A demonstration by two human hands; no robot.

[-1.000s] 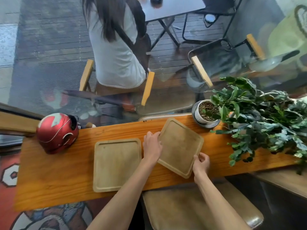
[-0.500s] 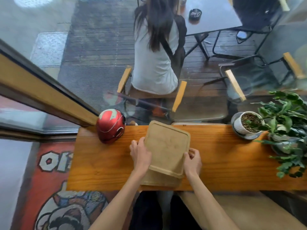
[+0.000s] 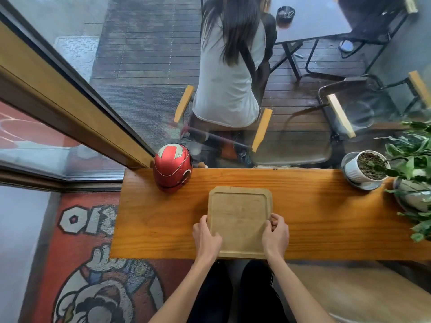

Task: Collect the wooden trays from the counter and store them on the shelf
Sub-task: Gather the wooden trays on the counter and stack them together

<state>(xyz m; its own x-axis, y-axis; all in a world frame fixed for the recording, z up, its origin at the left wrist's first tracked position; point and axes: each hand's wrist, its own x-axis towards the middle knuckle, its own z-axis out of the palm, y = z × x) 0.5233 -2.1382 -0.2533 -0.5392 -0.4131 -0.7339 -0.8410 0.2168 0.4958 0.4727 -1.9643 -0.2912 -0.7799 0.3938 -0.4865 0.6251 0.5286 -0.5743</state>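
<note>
A square pale wooden tray lies squared up on the orange wooden counter, at its near edge. It rests on top of a second tray, which it hides almost fully. My left hand grips the stack's left edge near the front corner. My right hand grips its right edge, fingers curled over the rim. No shelf is in view.
A red helmet stands at the counter's back left. A white potted plant and leafy pots sit at the right end. Behind the glass a person sits on a chair. A cushioned bench is below right.
The right tray was lifted, carried left and set down on the left tray. It now sits aligned on it, and both hands have slid to the stack's front sides.
</note>
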